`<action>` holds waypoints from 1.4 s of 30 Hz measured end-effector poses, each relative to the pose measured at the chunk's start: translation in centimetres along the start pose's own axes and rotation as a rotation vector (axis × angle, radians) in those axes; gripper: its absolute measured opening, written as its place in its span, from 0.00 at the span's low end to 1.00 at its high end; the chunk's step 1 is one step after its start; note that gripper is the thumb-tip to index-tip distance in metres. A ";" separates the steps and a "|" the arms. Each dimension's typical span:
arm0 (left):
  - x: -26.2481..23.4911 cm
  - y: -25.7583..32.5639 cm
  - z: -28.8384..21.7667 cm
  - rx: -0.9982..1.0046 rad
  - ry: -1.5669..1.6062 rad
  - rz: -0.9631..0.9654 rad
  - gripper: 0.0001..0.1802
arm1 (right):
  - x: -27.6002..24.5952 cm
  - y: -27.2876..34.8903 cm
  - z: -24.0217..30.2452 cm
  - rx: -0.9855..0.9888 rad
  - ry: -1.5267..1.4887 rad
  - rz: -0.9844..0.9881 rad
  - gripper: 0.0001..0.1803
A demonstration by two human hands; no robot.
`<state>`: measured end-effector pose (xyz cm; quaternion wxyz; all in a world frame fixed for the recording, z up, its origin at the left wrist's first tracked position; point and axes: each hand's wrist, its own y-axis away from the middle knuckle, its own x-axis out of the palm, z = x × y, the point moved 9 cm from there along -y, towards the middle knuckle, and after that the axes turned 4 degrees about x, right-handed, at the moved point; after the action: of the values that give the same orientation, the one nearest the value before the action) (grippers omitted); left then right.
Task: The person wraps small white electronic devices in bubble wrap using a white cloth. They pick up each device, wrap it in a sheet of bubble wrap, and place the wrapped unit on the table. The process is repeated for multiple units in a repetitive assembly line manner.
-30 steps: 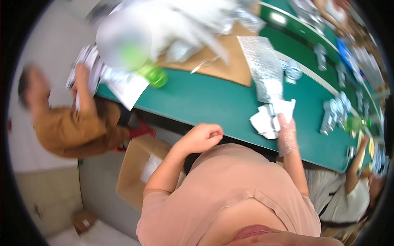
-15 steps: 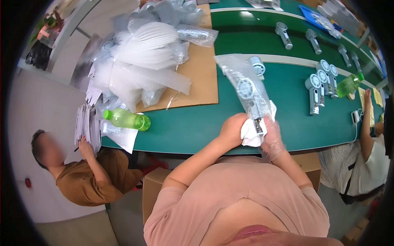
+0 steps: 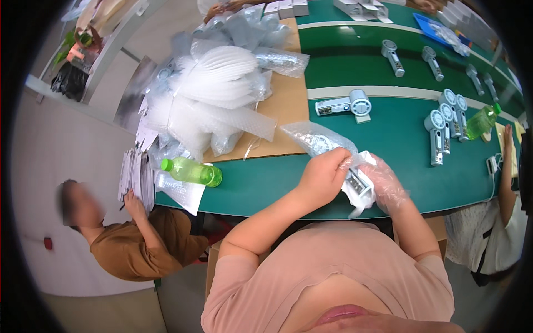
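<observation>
A pale blue handheld fan (image 3: 358, 182) sits partly inside a clear bubble-wrap bag (image 3: 298, 134), its head seen through the plastic and its handle end sticking out. My left hand (image 3: 325, 176) is closed on the bag's mouth beside the handle. Around the handle's other side, my right hand (image 3: 387, 184), in a thin clear plastic glove, is closed with a white cloth (image 3: 360, 207) bunched between it and the fan. Some of the right fingers are hidden. Just beyond, a second fan (image 3: 350, 104) lies on the green table (image 3: 266, 191).
Bubble-wrap bags (image 3: 214, 83) are heaped on cardboard (image 3: 294, 100) at the left. A green bottle (image 3: 191, 171) lies nearby. Several fans (image 3: 437, 136) and another green bottle (image 3: 483, 121) are at the right. Co-workers sit on both sides; one (image 3: 130, 238) holds a pen by stacked papers.
The bagged fan has come lower and tilted leftward. My left hand has shifted up onto the bag's mouth. The fan behind it has come into full view.
</observation>
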<state>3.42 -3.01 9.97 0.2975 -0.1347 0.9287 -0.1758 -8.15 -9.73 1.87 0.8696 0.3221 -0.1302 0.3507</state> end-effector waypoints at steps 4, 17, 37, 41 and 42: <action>-2.7 -2.1 -2.1 -0.079 -0.012 -0.014 0.05 | -0.5 1.3 4.3 -0.174 0.345 -0.146 0.10; -8.9 -6.5 -2.4 -0.023 -0.027 -0.208 0.06 | 1.3 1.7 8.5 -0.330 0.145 -0.125 0.09; -6.3 -8.6 23.7 -0.351 -0.930 0.006 0.37 | -8.5 -4.2 9.4 -0.426 -0.196 -0.039 0.17; -5.2 -9.2 21.0 -0.250 -0.955 -0.127 0.35 | -13.4 -5.1 19.9 -0.841 -0.261 -0.163 0.25; -5.5 -9.0 20.8 -0.246 -0.888 -0.175 0.35 | -14.0 -5.1 22.2 -0.944 -0.221 -0.173 0.25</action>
<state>21.56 -14.26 0.59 0.6320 -0.3090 0.7106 -0.0144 -14.72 -34.35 9.99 0.9275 -0.0620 -0.3394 0.1438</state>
